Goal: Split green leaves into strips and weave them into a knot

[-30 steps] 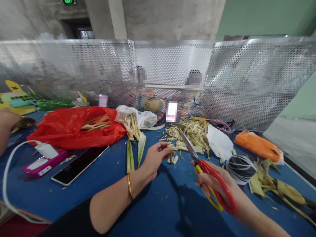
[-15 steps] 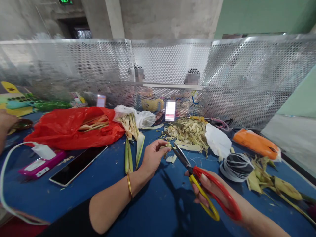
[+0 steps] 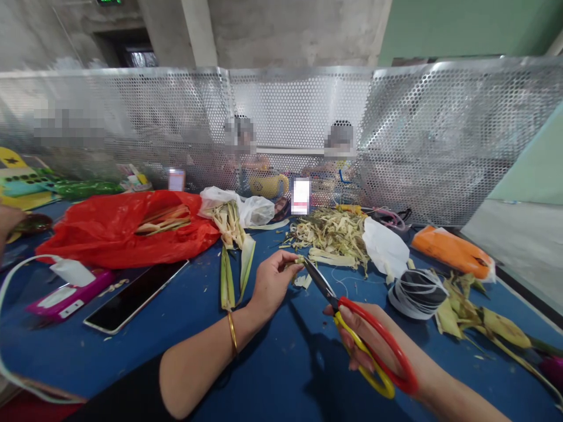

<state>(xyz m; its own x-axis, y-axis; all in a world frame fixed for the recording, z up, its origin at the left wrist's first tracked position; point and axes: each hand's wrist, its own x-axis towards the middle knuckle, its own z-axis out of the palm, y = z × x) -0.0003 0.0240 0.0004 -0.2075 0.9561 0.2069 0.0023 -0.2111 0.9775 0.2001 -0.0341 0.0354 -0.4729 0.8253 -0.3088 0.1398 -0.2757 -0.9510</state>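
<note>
My left hand [image 3: 273, 281] pinches a small pale green piece of plant [image 3: 299, 259] between thumb and fingertips, most of it hidden by the fingers. Scissors [image 3: 324, 283] with one red and one yellow handle are held in my right hand [image 3: 367, 334], fingers through the loops. Their blade tips meet the plant piece right at my left fingertips, and the blades look nearly together. Just beyond both hands lies a heap of dry leaf scraps [image 3: 329, 234]. Long green leaf strips [image 3: 229, 275] rest behind my left wrist.
To the left are a red plastic bag [image 3: 109, 234] of stalks, a phone [image 3: 136, 296] and a purple power strip [image 3: 73, 296]. Wound cord [image 3: 417, 295], an orange packet [image 3: 453, 252] and dried leaves [image 3: 501, 325] lie right. A perforated metal screen [image 3: 299, 105] stands behind; another person's hand [image 3: 11, 220] shows far left.
The scissor blades have closed somewhat at the plant piece. My right hand has shifted slightly left, while the left hand keeps its pinch. The whole view has drifted a little.
</note>
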